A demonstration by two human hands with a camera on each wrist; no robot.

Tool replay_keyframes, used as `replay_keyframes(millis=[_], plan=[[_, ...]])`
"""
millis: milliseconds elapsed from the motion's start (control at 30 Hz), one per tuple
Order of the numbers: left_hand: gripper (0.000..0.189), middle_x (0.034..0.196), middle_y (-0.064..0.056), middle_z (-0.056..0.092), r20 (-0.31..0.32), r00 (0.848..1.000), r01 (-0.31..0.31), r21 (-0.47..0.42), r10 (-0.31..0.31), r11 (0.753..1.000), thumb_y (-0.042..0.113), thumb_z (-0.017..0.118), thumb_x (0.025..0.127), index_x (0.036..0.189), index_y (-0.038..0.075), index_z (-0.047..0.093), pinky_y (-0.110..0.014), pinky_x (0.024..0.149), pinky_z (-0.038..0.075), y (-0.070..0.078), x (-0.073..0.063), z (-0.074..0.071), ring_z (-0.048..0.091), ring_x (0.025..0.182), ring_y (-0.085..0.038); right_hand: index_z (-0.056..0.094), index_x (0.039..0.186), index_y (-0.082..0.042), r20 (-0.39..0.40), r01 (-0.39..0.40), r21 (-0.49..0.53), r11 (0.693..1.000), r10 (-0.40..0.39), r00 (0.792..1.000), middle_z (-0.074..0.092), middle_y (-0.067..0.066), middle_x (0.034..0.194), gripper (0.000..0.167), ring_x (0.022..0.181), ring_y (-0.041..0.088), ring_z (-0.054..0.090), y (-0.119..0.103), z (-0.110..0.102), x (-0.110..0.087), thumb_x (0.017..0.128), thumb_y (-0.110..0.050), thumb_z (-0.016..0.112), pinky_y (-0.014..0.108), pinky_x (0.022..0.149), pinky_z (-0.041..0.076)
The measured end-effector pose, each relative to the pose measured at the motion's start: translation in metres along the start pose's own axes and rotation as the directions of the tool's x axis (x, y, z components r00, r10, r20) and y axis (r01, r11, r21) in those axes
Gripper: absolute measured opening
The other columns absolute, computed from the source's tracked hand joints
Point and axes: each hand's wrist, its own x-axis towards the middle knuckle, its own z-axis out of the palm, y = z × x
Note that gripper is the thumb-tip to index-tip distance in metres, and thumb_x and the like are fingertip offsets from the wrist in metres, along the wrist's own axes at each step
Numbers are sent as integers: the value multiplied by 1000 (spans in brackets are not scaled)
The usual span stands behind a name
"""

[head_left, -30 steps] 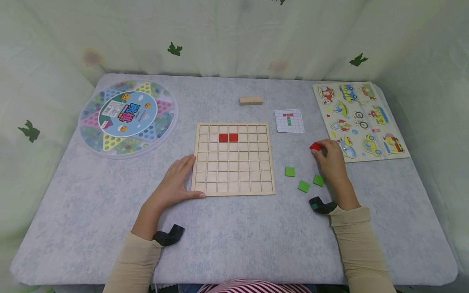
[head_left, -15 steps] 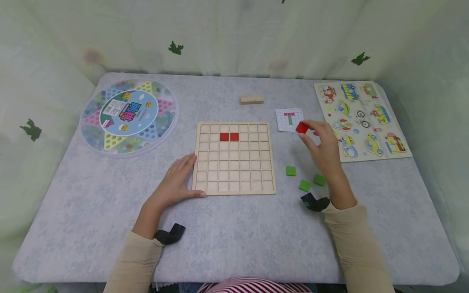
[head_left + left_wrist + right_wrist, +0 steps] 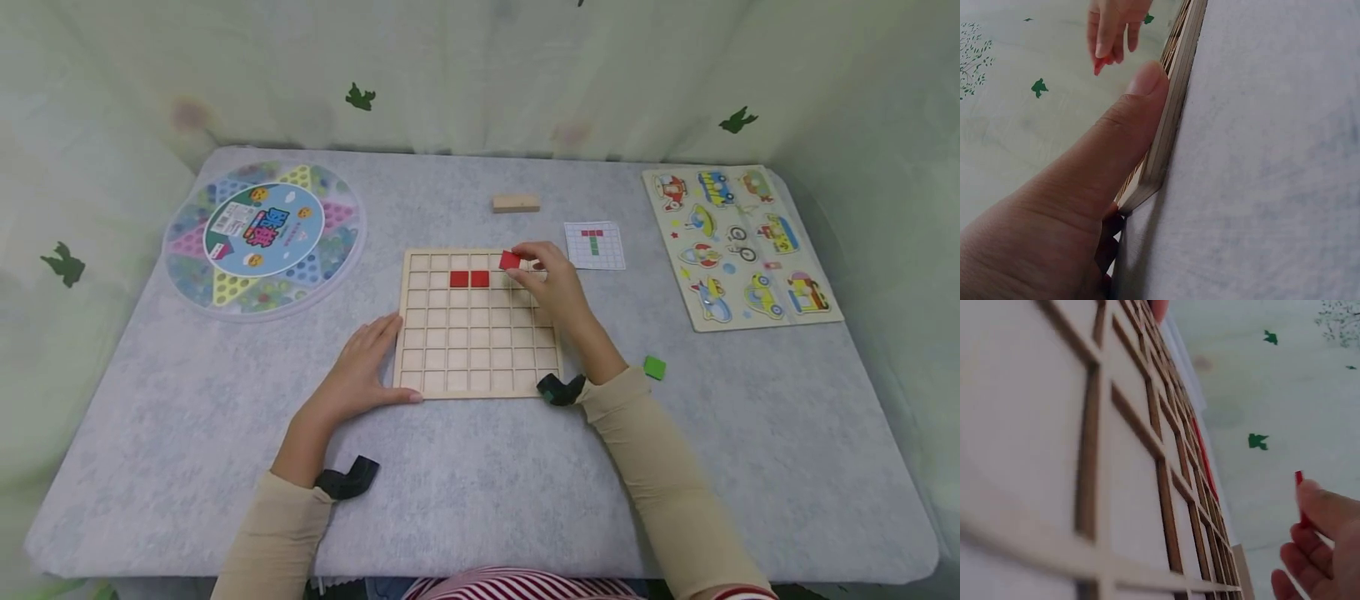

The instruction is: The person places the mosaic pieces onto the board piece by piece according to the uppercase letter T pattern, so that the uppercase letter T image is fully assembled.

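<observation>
A wooden grid board [image 3: 458, 339] lies in the middle of the table, with two red square tiles [image 3: 468, 279] side by side in its second row. My left hand [image 3: 362, 372] rests against its near left corner, fingers along the left side and thumb [image 3: 1145, 81] along the front edge. Above the board's upper right part, my right hand [image 3: 556, 287] pinches a third red square tile [image 3: 510, 260] between thumb and fingertips. The right wrist view shows this held tile [image 3: 1301, 499] edge-on, raised off the grid.
Right of the board lies a pattern card [image 3: 595, 246] with a red and green T. A green tile [image 3: 655, 367] shows beside my right sleeve. A wooden block [image 3: 515, 203] lies behind, a round game box [image 3: 262, 232] far left, a picture puzzle board [image 3: 742, 247] far right.
My right hand has carried the red tile from beside the puzzle board leftward over the grid. The right arm now covers two of the green tiles. My left hand has stayed put.
</observation>
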Motion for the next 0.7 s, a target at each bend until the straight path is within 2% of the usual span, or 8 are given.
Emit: replay_keyframes(millis=[67, 233, 567, 700], plan=[[120, 146, -16, 16, 0, 1000, -1, -1, 1, 1000, 65, 69, 59, 144, 4, 13, -41, 107, 2, 0, 0, 0, 10, 134, -27, 58, 113, -2, 52, -55, -11, 998, 55, 997, 55, 10, 110, 33, 103, 19, 49, 7, 7, 1, 83, -15, 65, 30, 86, 42], [120, 146, -16, 16, -4, 1000, -2, 4, 2, 1000, 66, 69, 58, 144, 4, 13, -42, 107, 3, -1, 0, 1, 10, 134, -27, 61, 111, -4, 176, -110, -88, 990, 125, 976, 55, 8, 111, 32, 106, 19, 47, 17, 15, 4, 83, -20, 65, 30, 92, 37], [119, 146, -15, 16, -11, 1000, 3, -1, -3, 1000, 66, 69, 59, 144, 4, 13, -44, 107, 4, -2, 0, 2, 10, 134, -27, 65, 107, -6, 176, -56, -166, 985, 85, 981, 54, 10, 103, 28, 98, 24, 46, 20, 20, 8, 82, -17, 67, 35, 83, 39], [120, 147, -14, 16, -9, 1000, 2, 3, -2, 1000, 68, 67, 58, 144, 5, 12, -43, 107, 4, -3, 1, 3, 10, 134, -26, 64, 112, -9, 246, -103, -149, 983, 138, 959, 53, 8, 107, 30, 100, 23, 45, 19, 14, 10, 84, -19, 64, 35, 84, 38]])
